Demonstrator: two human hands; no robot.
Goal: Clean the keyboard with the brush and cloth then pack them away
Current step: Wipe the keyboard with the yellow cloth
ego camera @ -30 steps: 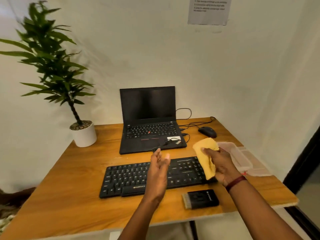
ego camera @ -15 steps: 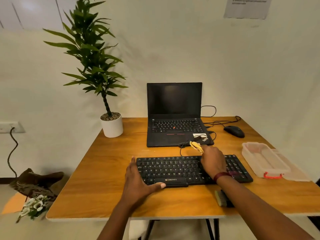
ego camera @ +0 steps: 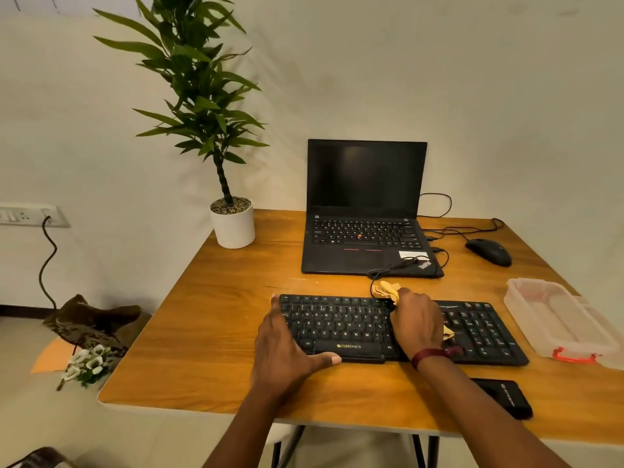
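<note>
Zebronics keyboard [ego camera: 341,324] lies flat on the wooden table [ego camera: 209,332], in front of the open ThinkPad laptop [ego camera: 366,211], its cable looping back over the laptop's corner.

Head view: I read this as the wiping step. The right hand [ego camera: 417,320] is clenched round the bunched yellow cloth [ego camera: 385,289] and presses it onto the keys near the middle of the board. Cloth pokes out beyond the knuckles at the far edge, and a scrap shows by the wrist. The left hand [ego camera: 287,346] is released, grasping nothing. Its fingers lie over the keyboard's left end and the thumb stretches along the front edge, bracing the board.

The black brush [ego camera: 503,396] lies untouched near the table's front edge, close by the right forearm. The clear plastic container [ego camera: 557,315] stands open just right of the keyboard.

My judgement is that the next move calls for dragging the cloth along the key rows under steady pressure while the left hand keeps the board from sliding. Packing away is still ahead.

Against a second ago, the cloth was held up in the air over the keyboard's right end and the left hand hovered open. Now both are down on the board. Half a second ago the hands sat almost exactly as they do here.
</note>
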